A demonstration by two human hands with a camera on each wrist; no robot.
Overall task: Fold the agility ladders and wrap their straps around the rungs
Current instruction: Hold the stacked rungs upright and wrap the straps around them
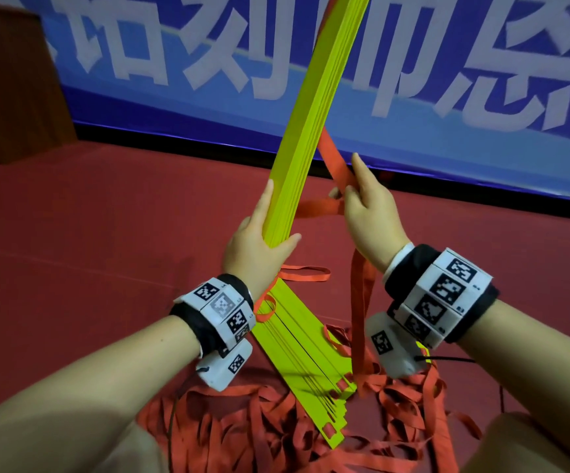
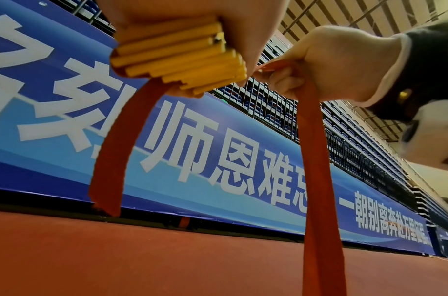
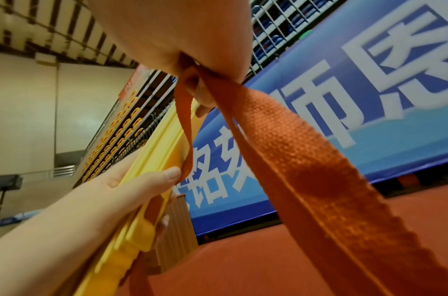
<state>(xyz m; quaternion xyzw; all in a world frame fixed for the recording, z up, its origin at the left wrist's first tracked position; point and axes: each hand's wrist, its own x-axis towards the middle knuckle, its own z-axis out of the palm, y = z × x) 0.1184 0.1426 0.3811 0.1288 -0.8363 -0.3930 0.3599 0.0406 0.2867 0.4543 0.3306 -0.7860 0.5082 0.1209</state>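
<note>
Stretching behind everything, a blue banner point(image 1: 413, 80) with large white characters runs along the far wall, and railed stands point(image 2: 319, 124) rise above it in the wrist views. Below the banner lies the dark red floor point(image 1: 106, 216), with a brown wooden box point(image 1: 13, 83) standing on it at the banner's left end.

A bundle of yellow rungs point(image 1: 310, 107) is stacked flat together and tilted, its lower end resting on the floor well in front of the banner and its upper end leaving the frame at the top. Loose red straps point(image 1: 276, 431) lie in a tangled heap on the floor around the bundle's lower end.

The left hand point(image 1: 259, 247) grips the bundle partway up, fingers along one side and thumb across the other. Just right of the bundle, the right hand point(image 1: 368, 213) pinches one red strap point(image 1: 336, 165), which crosses the bundle above the left hand and hangs down from the right hand to the heap. Bare floor lies between the bundle and the banner.
</note>
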